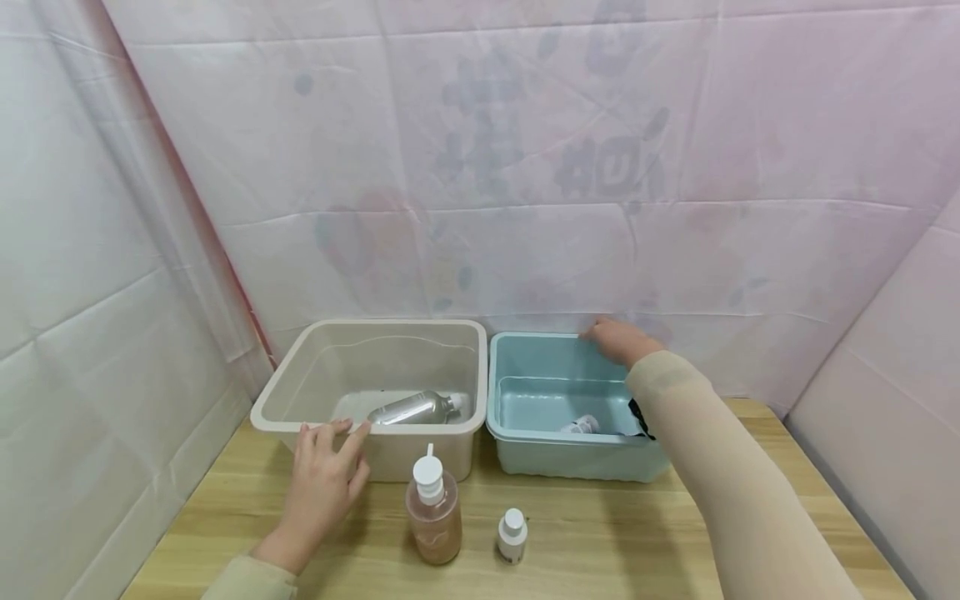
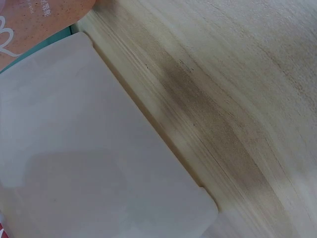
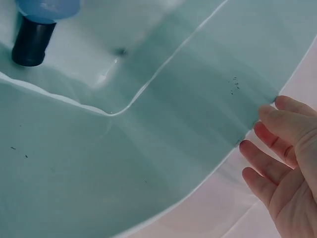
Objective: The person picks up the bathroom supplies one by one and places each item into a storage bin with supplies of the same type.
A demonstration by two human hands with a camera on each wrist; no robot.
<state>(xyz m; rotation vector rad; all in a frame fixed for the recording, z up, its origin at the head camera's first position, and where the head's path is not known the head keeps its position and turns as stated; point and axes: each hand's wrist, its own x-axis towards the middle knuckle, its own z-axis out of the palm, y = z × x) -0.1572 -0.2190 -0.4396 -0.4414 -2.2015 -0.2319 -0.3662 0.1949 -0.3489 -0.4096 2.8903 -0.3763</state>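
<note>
In the head view, my left hand [image 1: 324,475] rests its fingertips on the near rim of a beige plastic bin [image 1: 288,427], fingers spread. My right hand [image 1: 621,340] reaches across a light blue bin [image 1: 577,458] to its far rim. In the right wrist view, the fingers [image 3: 265,161] are loosely bent, with their tips at that rim. A grey bottle with a white cap [image 1: 412,409] lies in the beige bin. Inside the blue bin lie a small white bottle [image 1: 582,425] and a blue bottle with a black cap [image 3: 33,42], partly hidden by my right arm in the head view.
A pinkish pump bottle [image 1: 435,521] with a white pump stands before the beige bin. To its right is a small white capped bottle [image 1: 512,536]. Both bins stand side by side on the wooden table [image 1: 585,533], close to the hanging cloth [image 1: 525,267] behind.
</note>
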